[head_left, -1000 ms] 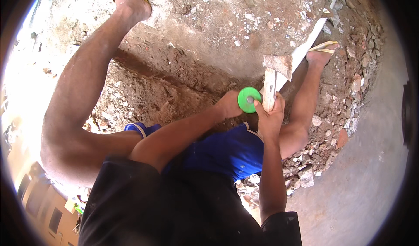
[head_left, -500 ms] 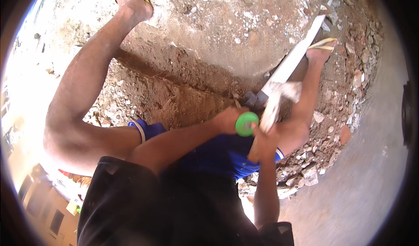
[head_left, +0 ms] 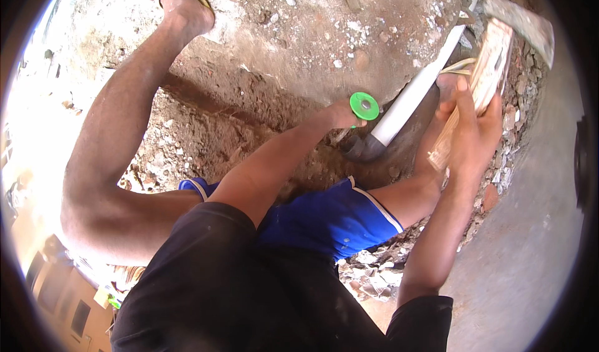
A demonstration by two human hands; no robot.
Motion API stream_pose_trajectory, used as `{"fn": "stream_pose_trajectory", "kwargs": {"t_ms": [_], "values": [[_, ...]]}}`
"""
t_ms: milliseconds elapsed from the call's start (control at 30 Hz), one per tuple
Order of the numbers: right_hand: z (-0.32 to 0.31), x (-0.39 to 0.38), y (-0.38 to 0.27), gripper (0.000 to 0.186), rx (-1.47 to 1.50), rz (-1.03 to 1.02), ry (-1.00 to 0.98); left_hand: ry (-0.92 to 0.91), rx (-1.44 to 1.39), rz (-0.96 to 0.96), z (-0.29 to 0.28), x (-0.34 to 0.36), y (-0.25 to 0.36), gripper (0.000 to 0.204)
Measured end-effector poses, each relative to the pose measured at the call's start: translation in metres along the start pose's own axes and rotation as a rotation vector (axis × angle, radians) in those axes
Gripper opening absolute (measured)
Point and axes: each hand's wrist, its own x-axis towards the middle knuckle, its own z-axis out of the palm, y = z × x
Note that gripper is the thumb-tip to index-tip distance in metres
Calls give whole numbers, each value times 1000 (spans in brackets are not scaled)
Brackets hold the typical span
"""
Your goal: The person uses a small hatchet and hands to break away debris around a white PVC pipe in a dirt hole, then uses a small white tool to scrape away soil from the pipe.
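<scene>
My left hand (head_left: 344,113) is closed round a chisel with a round green hand guard (head_left: 364,105), its metal struck end showing in the middle. The chisel's lower part is mostly hidden by the hand, over the dug trench. In my right hand (head_left: 472,130), raised at the right, is a hammer (head_left: 491,62) gripped by its rough wooden handle, its heavy dusty head pointing up and away. Between the two hands lies a white pipe (head_left: 409,102), joined at its near end to a dark grey elbow (head_left: 367,147) down in the trench.
A narrow trench (head_left: 212,102) runs through the broken ground from the left towards the elbow. Rubble (head_left: 374,277) lies along the right side, beside a smooth grey wall (head_left: 518,227). My bare legs (head_left: 115,121) straddle the trench, with sandals on the feet.
My right hand has swung the hammer up and to the right, away from the chisel. My left hand with the chisel has shifted forward, uncovering the pipe's elbow.
</scene>
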Motion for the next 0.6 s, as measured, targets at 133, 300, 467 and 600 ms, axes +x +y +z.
{"fn": "stream_pose_trajectory", "kwargs": {"t_ms": [133,300,467,600], "values": [[12,-48,61,35,-534,45,-255,75,-218,14,20,-1,-25,51],[-13,-76,157,35,-580,339,-554,141,-208,15,29,-4,-27,49],[38,-25,161,27,-29,384,-323,-19,4,-17,35,-24,22,37],[68,-33,184,26,61,331,-331,123,90,42,65,-44,25,22]]}}
